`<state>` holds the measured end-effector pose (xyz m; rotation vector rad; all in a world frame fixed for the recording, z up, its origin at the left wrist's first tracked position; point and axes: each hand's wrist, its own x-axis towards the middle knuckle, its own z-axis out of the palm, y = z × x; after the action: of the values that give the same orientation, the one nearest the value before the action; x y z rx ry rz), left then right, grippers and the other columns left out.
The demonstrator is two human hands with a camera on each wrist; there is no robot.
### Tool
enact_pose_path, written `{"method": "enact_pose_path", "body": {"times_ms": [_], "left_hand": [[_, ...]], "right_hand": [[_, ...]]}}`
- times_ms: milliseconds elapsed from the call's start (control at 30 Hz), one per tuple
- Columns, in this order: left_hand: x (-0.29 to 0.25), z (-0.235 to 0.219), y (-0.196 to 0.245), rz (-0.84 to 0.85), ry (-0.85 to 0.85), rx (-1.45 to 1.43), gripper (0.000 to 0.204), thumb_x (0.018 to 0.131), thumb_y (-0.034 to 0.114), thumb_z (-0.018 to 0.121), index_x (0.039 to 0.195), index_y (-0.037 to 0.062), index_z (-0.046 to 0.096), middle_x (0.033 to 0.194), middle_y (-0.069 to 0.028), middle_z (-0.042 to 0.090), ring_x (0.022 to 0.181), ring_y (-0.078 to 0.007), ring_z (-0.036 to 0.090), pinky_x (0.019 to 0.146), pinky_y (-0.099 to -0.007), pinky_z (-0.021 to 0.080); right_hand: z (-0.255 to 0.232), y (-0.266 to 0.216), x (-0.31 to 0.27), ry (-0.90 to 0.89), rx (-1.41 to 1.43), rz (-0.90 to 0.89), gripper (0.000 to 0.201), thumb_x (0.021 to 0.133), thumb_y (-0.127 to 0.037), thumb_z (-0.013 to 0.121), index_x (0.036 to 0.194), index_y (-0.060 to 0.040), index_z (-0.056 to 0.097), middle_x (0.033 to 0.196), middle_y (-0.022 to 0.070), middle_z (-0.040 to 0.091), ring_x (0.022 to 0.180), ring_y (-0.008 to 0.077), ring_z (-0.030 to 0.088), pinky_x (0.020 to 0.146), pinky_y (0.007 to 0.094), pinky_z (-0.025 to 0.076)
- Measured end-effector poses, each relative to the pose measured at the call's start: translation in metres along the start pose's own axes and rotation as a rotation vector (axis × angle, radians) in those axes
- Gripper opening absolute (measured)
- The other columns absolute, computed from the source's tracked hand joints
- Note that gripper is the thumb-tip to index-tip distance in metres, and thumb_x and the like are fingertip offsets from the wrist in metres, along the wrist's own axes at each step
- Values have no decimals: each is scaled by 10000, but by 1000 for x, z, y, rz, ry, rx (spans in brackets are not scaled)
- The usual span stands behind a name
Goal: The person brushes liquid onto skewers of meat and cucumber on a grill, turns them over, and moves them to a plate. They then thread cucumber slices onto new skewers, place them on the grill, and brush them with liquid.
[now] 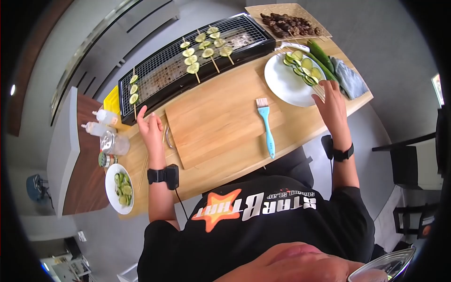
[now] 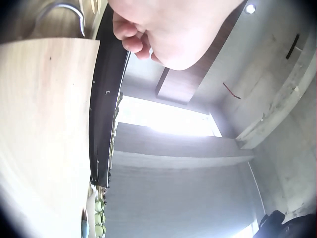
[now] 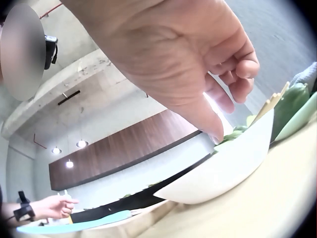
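Observation:
My left hand (image 1: 151,132) is at the grill's left end, fingers partly bent, index fingertip beside the bare stick of a skewer of green vegetable slices (image 1: 134,89). That skewer lies across the grill (image 1: 164,70). My right hand (image 1: 332,105) hovers over the near right rim of a white plate (image 1: 282,89). In the right wrist view its thumb and fingers are spread apart, with the thumb tip overlapping the raw zucchini slices (image 3: 235,135). Skewered slices (image 1: 303,68) lie on that plate, their stick ends (image 3: 270,103) pointing toward the right hand.
A wooden board (image 1: 211,117) and a blue basting brush (image 1: 267,127) lie mid-table. Several slice skewers (image 1: 190,61) sit on the grill. Behind the plate are a meat tray (image 1: 324,30), whole green vegetables (image 1: 322,58) and a cloth (image 1: 350,77). Squeeze bottles (image 1: 101,128) and a bowl (image 1: 110,188) stand left.

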<state>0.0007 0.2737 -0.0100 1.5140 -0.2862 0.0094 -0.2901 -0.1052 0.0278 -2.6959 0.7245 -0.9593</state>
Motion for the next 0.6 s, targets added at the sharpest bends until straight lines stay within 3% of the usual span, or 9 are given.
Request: {"method": "enact_pose_path", "body": {"times_ms": [33,133,367,467,600], "left_hand": [[-3,5,0,6,-49,1,326,946,118,524,1252,40,445,672,14,493,526,-36,402,460,-167,316],[-11,23,4,-92,-182,-16,264,950,115,509,1202,40,493,676,21,494,541,-31,408,479,-165,326],[-15,50,2,-169,-413,6,176,956,176,513,1075,63,577,695,50,493,586,-22,424,516,-158,325],[-14,60,3,-192,-492,7,170,962,183,509,1058,66,586,698,54,495,590,-18,427,520,-156,329],[-13,73,2,-202,-573,-3,168,968,193,504,1045,73,592,701,62,494,590,-11,423,524,-152,337]], "right_hand": [[0,8,0,12,-75,-22,283,779,-123,712,990,0,569,975,161,602,790,330,605,702,401,477],[0,22,2,-180,-135,105,276,780,-145,700,969,4,564,923,171,592,885,361,589,761,422,470],[2,30,8,-240,-145,144,200,783,-156,685,889,-1,617,876,171,607,816,360,601,725,422,482],[2,33,11,-242,-96,101,173,788,-138,678,851,12,618,828,175,630,779,337,614,695,396,482],[2,39,16,-298,61,185,157,790,-118,667,827,27,621,738,163,620,680,286,608,636,367,474]]}}
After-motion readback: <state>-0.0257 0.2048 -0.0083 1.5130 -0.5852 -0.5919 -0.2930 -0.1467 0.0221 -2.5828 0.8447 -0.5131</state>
